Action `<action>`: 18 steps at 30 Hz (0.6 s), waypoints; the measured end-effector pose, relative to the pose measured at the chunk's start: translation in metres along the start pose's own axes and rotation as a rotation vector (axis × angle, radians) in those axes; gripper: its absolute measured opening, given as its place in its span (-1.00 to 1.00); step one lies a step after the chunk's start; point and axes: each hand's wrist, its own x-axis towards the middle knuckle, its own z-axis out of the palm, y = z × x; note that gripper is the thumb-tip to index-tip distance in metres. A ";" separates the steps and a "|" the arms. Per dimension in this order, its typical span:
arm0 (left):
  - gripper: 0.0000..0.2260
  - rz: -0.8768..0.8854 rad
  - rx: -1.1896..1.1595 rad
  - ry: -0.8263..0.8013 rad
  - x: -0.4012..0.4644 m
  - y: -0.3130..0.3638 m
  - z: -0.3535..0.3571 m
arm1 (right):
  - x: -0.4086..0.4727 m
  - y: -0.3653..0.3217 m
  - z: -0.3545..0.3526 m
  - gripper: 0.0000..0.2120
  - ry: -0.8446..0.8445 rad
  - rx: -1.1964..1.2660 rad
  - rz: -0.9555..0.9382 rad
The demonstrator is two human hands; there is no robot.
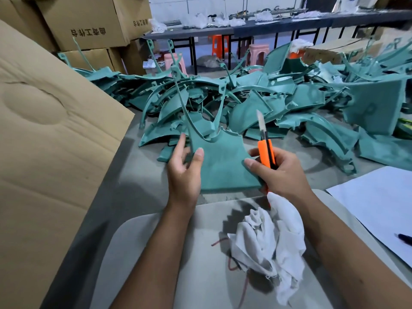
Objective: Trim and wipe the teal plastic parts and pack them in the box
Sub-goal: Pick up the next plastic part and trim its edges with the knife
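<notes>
A teal plastic part, a flat curved panel with two thin arms rising from it, is held up in front of me. My left hand grips its left edge, thumb on the face. My right hand pinches its right edge and also holds an orange utility knife with the blade pointing up. A crumpled white rag hangs under my right wrist; whether the hand holds it I cannot tell. A big heap of teal parts covers the grey table behind.
A large cardboard box flap stands at my left. Stacked cartons sit at the back left. A white sheet with a pen lies at right. A grey pad is beneath my forearms. Stools and long tables stand beyond.
</notes>
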 end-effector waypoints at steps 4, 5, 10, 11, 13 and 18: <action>-0.45 0.274 0.316 0.002 -0.002 0.001 -0.005 | 0.002 -0.002 -0.002 -0.94 0.209 0.072 -0.014; -0.40 0.310 0.369 -0.030 -0.003 0.002 -0.006 | 0.003 -0.002 -0.003 -0.94 0.253 0.071 -0.027; -0.22 0.431 0.732 -0.309 -0.009 0.002 -0.001 | 0.004 -0.002 -0.003 -0.90 0.320 0.139 -0.055; -0.19 0.461 0.811 -0.344 -0.011 0.000 0.002 | 0.003 -0.004 -0.002 -0.90 0.301 0.149 -0.068; -0.19 0.518 0.901 -0.324 -0.012 -0.004 0.006 | -0.001 -0.006 0.002 -0.90 0.226 0.151 -0.096; -0.54 0.597 0.708 -0.095 -0.006 -0.006 0.006 | -0.008 -0.007 0.014 -0.67 0.030 0.199 -0.152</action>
